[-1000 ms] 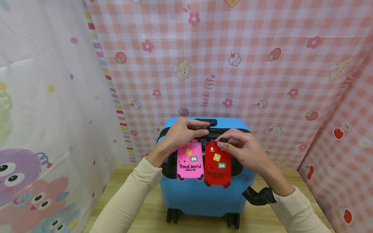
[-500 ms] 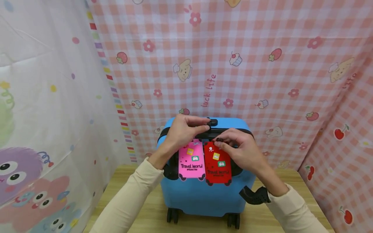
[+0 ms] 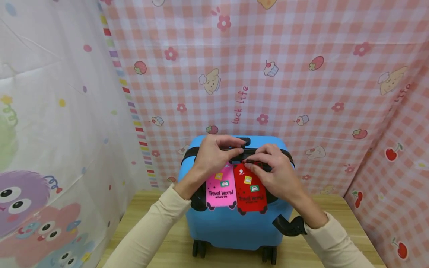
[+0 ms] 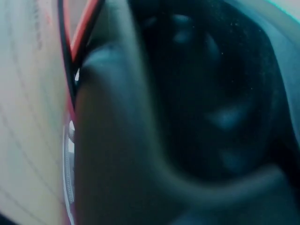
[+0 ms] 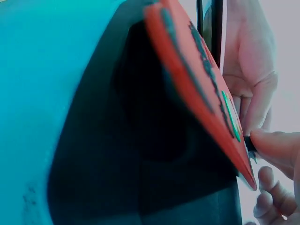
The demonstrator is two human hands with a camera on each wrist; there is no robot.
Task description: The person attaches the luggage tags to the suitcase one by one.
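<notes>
At the blue suitcase (image 3: 234, 229), left grip (image 3: 211, 154) pinches a black piece (image 3: 244, 146), right grip (image 3: 277, 169) red tag's (image 3: 249, 193) strap (image 3: 250, 161).

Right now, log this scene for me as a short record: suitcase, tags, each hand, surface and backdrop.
Suitcase: blue suitcase, upright on black wheels
Pink tag: in front of the suitcase, lettered "Travel World"
Red tag: beside the pink one, on the right-hand side
Left hand: fingertips by the suitcase's top; grip unclear
Right hand: pinches a black fastener at the red tag's top
Surface: wood-grain tabletop
Backdrop: pink checked curtain
</notes>
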